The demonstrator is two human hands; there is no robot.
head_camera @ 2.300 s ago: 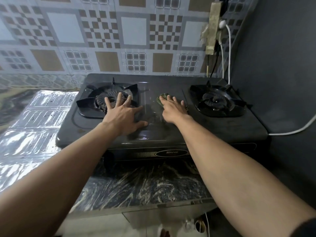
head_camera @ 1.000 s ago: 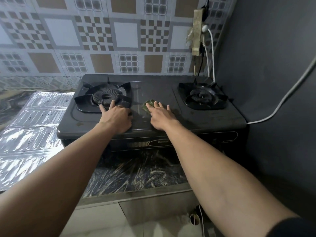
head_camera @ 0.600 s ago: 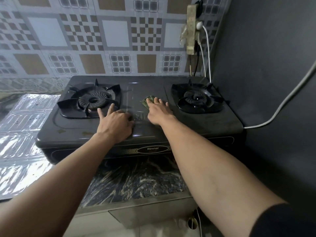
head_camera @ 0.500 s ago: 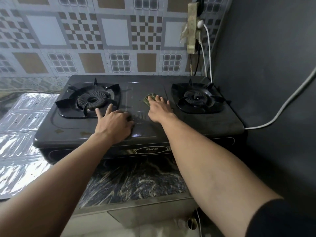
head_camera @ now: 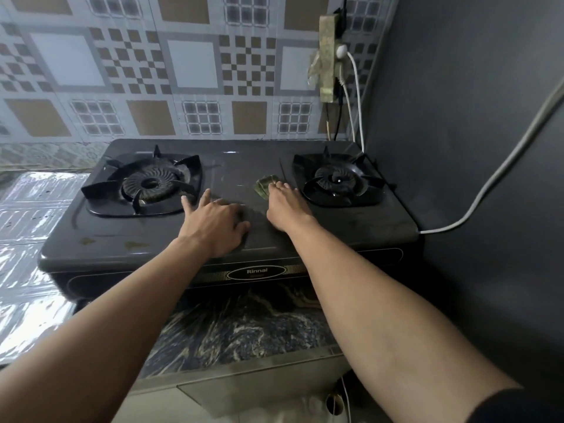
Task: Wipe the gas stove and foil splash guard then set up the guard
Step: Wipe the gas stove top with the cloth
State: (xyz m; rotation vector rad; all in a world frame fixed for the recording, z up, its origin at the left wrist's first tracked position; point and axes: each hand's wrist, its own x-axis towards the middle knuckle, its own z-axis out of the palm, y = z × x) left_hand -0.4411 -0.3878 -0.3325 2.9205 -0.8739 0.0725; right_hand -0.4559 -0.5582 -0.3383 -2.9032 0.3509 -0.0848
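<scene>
Moved since earlier: left hand [head_camera: 213,228], drawn back from the left burner [head_camera: 149,184], is bracing empty on the black two-burner gas stove [head_camera: 103,236], two fingers straight, others tucked. Right hand [head_camera: 285,209] is pressing flat fingers on a small green scouring pad [head_camera: 263,187] at the stove's middle. Crinkled silver foil splash guard [head_camera: 27,245] is lying flat left of the stove. Advised: keeping pressure even, overlapping strokes, working toward the stove's front-left brown spots [head_camera: 131,245].

Single head-worn view, wide-angle, near. Taken from in front of the stove [head_camera: 238,166], looking forward and down across it to the tiled wall [head_camera: 192,68]; dark wall [head_camera: 457,117] at frame right.
</scene>
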